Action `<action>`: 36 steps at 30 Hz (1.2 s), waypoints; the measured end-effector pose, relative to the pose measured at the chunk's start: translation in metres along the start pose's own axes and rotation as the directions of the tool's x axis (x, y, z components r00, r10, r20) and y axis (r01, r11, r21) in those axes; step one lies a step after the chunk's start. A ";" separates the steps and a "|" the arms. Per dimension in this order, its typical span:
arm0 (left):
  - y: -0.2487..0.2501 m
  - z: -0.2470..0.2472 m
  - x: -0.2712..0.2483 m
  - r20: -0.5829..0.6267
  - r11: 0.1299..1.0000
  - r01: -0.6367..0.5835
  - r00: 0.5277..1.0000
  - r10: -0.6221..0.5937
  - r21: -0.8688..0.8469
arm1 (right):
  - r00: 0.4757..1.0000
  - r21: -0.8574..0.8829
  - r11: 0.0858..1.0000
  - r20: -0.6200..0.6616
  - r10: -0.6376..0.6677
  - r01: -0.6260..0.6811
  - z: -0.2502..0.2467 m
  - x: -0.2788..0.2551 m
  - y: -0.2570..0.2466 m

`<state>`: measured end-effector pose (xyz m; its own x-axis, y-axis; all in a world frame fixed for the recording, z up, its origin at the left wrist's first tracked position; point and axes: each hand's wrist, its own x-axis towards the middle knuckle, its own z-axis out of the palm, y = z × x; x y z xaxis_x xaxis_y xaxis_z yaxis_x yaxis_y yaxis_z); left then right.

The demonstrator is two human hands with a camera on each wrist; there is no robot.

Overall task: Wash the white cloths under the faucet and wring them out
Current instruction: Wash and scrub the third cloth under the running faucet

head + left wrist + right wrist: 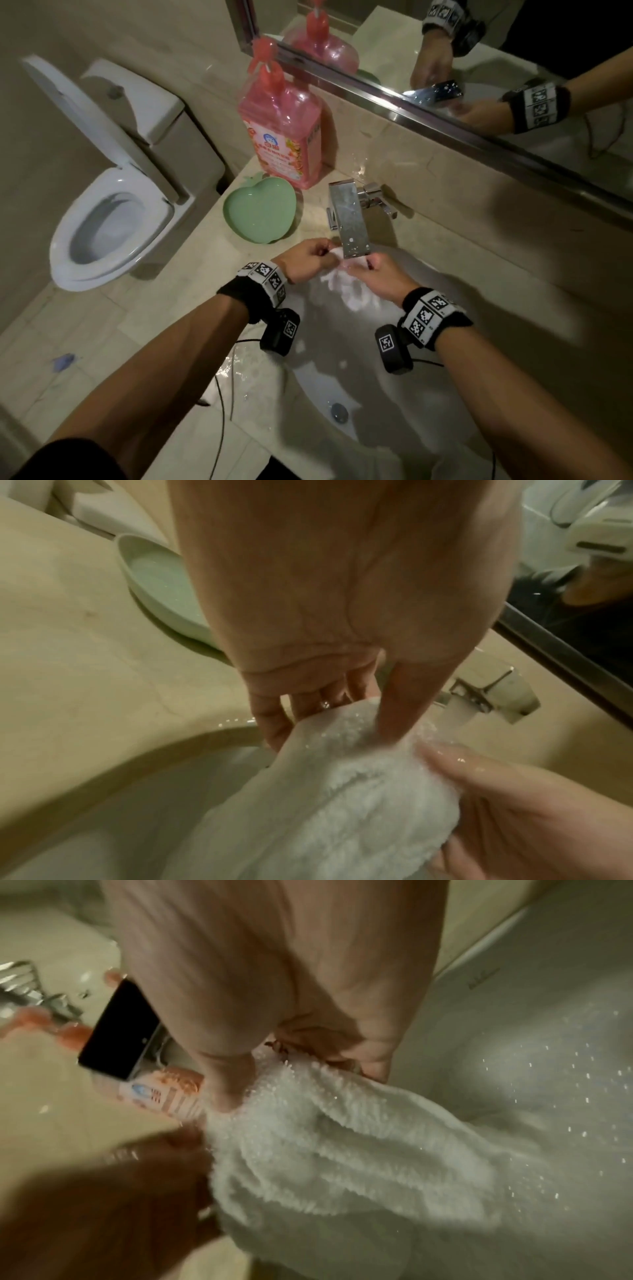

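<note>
We see a beige counter (205, 260) with a white sink (394, 394) set in it, mirror (513, 51) along the back wall, toilet (113, 212) off to the left with lid up. On the counter by the sink: a pink soap bottle (282, 133), a green apple-shaped dish (258, 210) just in front of it. The chrome faucet (349, 219) reaches over the basin, water running from its spout in the left wrist view. The white cloth (349, 291) is bunched directly under the spout, above the sink, hanging down between both hands. Our left hand (308, 258) grips the cloth's upper left edge, fingers curled behind it and thumb pressed on the front. Our right hand (380, 279) pinches the right side of the same cloth, fingers curled round a fold. The two hands sit close together, just below the spout tip. Drain plug (339, 411) sits at the basin bottom
</note>
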<state>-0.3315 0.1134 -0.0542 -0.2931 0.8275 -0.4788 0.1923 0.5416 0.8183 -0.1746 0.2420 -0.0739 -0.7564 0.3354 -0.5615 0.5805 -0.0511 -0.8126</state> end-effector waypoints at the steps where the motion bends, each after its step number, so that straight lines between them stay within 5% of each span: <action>1: -0.004 -0.002 0.000 -0.008 1.000 0.013 1.000 -0.013 0.014 | 1.000 0.050 0.999 -0.028 0.006 -0.005 -0.001 0.002 0.000; 7: -0.015 0.012 0.006 -0.003 0.941 0.047 0.999 -0.048 0.335 | 0.994 0.158 0.987 -0.108 0.015 0.002 -0.018 -0.006 0.004; 13: 0.016 0.032 0.023 0.004 0.982 -0.080 0.997 0.081 0.172 | 0.984 -0.187 0.982 -0.169 -0.048 0.016 -0.020 -0.021 0.014; 19: 0.008 0.035 0.026 0.095 0.964 -0.118 0.991 0.097 0.240 | 0.970 0.047 0.999 -0.242 0.022 -0.011 -0.037 -0.028 0.008; 22: 0.000 0.033 0.024 0.015 0.958 -0.073 0.997 0.071 0.279 | 0.972 0.080 0.997 -0.235 0.010 0.009 -0.041 -0.024 0.007; 28: 0.009 0.014 0.011 0.029 0.962 -0.079 0.997 0.074 0.263 | 0.997 -0.366 0.930 -0.066 -0.045 0.018 -0.015 -0.012 0.010; 36: -0.008 0.006 0.010 0.016 1.000 0.005 1.000 -0.005 0.008 | 0.991 -0.092 0.994 -0.113 -0.073 0.062 -0.014 0.000 0.002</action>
<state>-0.3306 0.1181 -0.0668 -0.2793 0.8271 -0.4878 0.1988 0.5468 0.8133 -0.1696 0.2546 -0.0730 -0.7576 0.4426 -0.4798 0.5575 0.0564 -0.8282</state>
